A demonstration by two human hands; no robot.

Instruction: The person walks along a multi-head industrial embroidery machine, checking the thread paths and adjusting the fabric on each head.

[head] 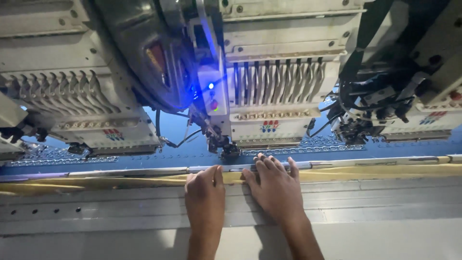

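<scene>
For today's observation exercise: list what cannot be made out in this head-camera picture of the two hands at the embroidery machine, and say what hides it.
- Left hand: fingertips curl over the frame bar, hiding what they touch.
- Right hand: palm side hidden by its own back.
- Needle: too small and dark.
- Blue fabric: pattern blurred, partly hidden by the machine heads.
- Both forearms: cut off by the bottom edge.

Three small red-and-blue labels sat on the white machine heads: the left label [112,134], the middle label [270,126] and the right label [431,117]. No packages or screens showed.
</scene>
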